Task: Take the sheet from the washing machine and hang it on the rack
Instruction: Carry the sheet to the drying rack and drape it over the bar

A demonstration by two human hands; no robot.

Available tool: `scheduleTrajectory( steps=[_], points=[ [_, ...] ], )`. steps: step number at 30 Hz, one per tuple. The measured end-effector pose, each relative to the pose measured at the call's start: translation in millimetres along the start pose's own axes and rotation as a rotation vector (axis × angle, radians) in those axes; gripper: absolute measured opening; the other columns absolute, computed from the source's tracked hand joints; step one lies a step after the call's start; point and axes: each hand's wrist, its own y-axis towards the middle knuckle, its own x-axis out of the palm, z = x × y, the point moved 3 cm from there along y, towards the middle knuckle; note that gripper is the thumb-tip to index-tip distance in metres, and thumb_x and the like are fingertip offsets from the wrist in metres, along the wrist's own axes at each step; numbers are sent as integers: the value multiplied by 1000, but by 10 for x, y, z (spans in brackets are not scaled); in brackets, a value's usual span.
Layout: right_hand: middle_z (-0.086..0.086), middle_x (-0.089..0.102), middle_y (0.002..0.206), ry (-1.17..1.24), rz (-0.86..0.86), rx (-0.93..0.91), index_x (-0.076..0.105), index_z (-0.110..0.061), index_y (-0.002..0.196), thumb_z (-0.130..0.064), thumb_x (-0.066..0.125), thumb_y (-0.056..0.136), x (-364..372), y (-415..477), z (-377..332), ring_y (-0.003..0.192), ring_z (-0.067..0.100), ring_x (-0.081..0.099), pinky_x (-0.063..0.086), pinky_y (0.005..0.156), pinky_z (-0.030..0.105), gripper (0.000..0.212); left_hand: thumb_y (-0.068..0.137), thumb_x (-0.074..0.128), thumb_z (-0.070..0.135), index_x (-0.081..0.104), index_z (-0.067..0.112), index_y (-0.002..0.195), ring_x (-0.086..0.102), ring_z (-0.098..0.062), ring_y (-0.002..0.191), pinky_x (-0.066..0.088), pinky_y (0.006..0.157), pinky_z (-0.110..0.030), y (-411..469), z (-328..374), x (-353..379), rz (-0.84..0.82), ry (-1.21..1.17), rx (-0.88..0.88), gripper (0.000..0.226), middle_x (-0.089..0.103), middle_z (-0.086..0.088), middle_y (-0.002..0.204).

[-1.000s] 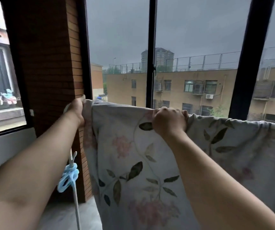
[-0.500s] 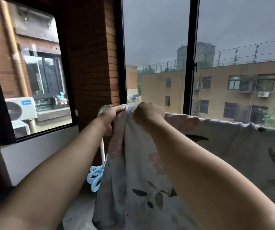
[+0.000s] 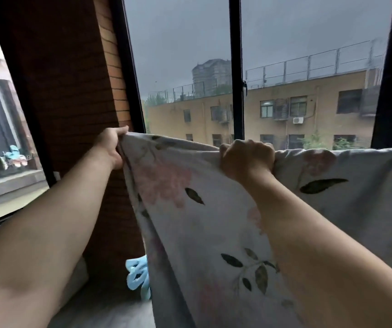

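A pale floral sheet (image 3: 214,221) with pink blooms and dark leaves hangs spread across the middle and right of the head view, its top edge running level in front of the window. My left hand (image 3: 110,145) grips the sheet's left top corner beside the brick pillar. My right hand (image 3: 247,159) is curled over the top edge near the middle, fingers wrapped round the fabric. The rack itself is hidden under the sheet.
A brick pillar (image 3: 81,102) stands close on the left, with black-framed windows (image 3: 236,74) behind the sheet. A light blue clip bundle (image 3: 138,275) hangs low, just left of the sheet. A side window (image 3: 3,143) fills the far left.
My two hands were close together at the sheet's left end; the right hand has slid right along the top edge, spreading the fabric. The view has swung slightly right.
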Motion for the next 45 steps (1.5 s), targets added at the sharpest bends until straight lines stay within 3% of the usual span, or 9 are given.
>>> scheduleTrajectory(
  steps=[5,8,14,18,24,30,36,41,45],
  points=[
    [11,69,90,-53,-42,85,57,-19,78,-49,23,98,68,-9,-338,71,24,51,31,76,39,49,98,52,36,52,18,69,64,-18,46,51,64,-35,210,-175,-484,-24,91,-102,34,63,-3,53],
    [13,70,96,-34,-52,140,57,-19,80,-46,24,98,29,13,-335,77,24,53,30,80,40,46,99,49,43,60,17,79,66,-23,65,52,68,-36,270,-332,-537,-66,141,-177,35,68,-7,69],
    [14,70,103,-67,-34,182,68,-14,92,-44,24,98,108,56,-416,95,27,60,33,91,42,53,98,53,43,61,19,76,61,-21,67,48,62,-35,335,-512,-777,-22,178,-257,33,66,-3,49],
    [16,70,99,-85,-3,184,69,-13,91,-45,24,98,132,64,-325,92,28,60,33,90,42,56,95,56,48,64,21,78,66,-20,53,50,58,-35,395,-562,-788,-14,163,-280,34,68,-2,54],
    [18,70,97,-119,24,191,69,-11,91,-47,23,98,171,87,-243,91,29,60,32,89,42,59,97,56,42,66,27,97,64,-21,69,51,59,-36,536,-602,-880,37,129,-227,18,69,-1,78],
    [19,70,100,-132,35,235,70,-10,92,-45,25,98,166,74,-342,97,31,58,32,92,43,57,77,67,38,75,21,107,71,-25,92,57,72,-42,1238,-616,-1421,134,-52,-146,35,75,-2,105],
    [23,65,102,-198,93,374,72,-6,96,-44,25,98,242,-5,-499,101,34,53,33,94,42,61,74,67,15,76,14,106,72,-24,90,59,79,-47,1625,-798,-1827,17,-125,-186,33,75,-4,103],
    [24,54,128,-149,193,472,67,-6,116,-44,19,96,369,-64,-664,125,37,42,14,118,51,64,80,66,-1,64,15,92,63,-19,73,50,55,-28,1679,-1051,-2044,79,-111,-56,20,68,-9,95],
    [9,10,165,-67,250,433,19,-14,156,-49,15,102,637,-449,-860,152,27,2,-7,120,47,64,80,63,16,53,16,95,60,-28,94,46,79,-35,1377,-1236,-2109,336,394,384,18,63,-14,109]
  ],
)
